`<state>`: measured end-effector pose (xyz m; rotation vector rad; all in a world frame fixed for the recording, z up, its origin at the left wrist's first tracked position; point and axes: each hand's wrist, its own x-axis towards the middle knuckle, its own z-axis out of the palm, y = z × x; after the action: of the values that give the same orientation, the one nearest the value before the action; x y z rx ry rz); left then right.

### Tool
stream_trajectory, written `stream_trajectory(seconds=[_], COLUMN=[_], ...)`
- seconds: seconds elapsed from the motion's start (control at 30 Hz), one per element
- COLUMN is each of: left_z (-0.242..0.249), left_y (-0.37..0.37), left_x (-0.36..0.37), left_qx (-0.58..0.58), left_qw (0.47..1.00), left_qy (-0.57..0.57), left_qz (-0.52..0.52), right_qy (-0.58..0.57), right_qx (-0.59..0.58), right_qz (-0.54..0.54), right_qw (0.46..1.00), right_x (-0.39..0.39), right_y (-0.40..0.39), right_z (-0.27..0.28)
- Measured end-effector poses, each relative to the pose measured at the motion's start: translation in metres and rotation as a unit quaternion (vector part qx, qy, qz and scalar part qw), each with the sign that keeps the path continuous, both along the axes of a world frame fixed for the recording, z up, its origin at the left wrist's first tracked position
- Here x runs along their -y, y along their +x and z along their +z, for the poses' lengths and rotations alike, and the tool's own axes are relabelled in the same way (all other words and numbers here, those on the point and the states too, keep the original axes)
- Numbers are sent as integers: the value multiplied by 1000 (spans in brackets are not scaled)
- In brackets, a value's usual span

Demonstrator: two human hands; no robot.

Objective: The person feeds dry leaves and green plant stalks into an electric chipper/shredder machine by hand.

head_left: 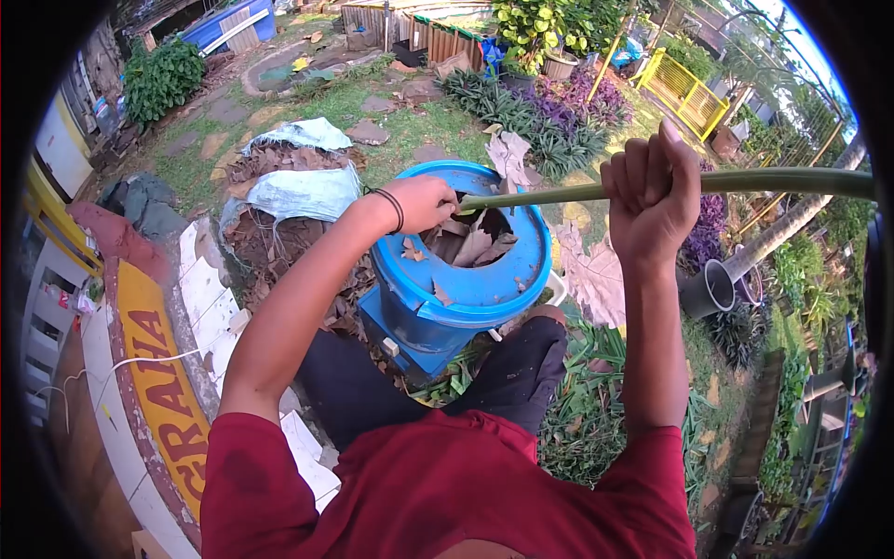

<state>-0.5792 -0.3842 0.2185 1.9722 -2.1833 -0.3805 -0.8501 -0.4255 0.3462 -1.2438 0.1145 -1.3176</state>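
Observation:
A long green leaf stalk [568,194] runs across from the right edge to the hole of a blue drum [424,307]. My right hand [652,186] grips it in a fist with the thumb up, right of the drum. Over the left side of the opening, my left hand [430,203] has its fingers closed at the stalk's thin end; the fingertips are partly hidden. Dry brown leaves [475,244] fill the opening in the blue lid [494,279], and leaf scraps lie on the lid.
White sacks of dry leaves [303,191] stand left of the drum. Large dry leaves [591,275] lie to its right, above cut green leaves [596,410]. A tiled ledge [209,298] borders the left. A grey pot [708,291] stands at right.

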Motion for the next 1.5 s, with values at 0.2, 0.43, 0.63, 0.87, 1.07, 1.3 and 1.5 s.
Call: stream_trajectory(seconds=[0.2, 0.43, 0.63, 0.87, 1.07, 1.3, 1.5], left_z=[-39, -35, -32, -31, -33, -36, -46], left_y=[-10, -3, 3, 10, 7, 0, 3], left_x=[-9, -15, -27, -40, -50, -51, -51], left_qx=[76, 2, -99, -223, -217, -220, -297], left_qw=[996, 999, 991, 960, 950, 948, 906], left_qy=[-50, -33, -88, -168, -214, -212, -277], left_qz=[-26, -18, 3, 34, 66, 93, 121], right_qy=[-36, -48, -60, 16, -28, -26, -36], right_qx=[-14, 17, 48, -76, -244, -99, -20], right_qz=[8, 17, 72, 57, 34, 81, 141], right_qw=[999, 999, 994, 995, 969, 991, 989], right_x=[1, -6, -13, -12, 2, -7, -22], right_y=[-4, -25, -40, 23, 65, 22, 12], right_z=[14, 27, 61, 4, -110, 40, 61])
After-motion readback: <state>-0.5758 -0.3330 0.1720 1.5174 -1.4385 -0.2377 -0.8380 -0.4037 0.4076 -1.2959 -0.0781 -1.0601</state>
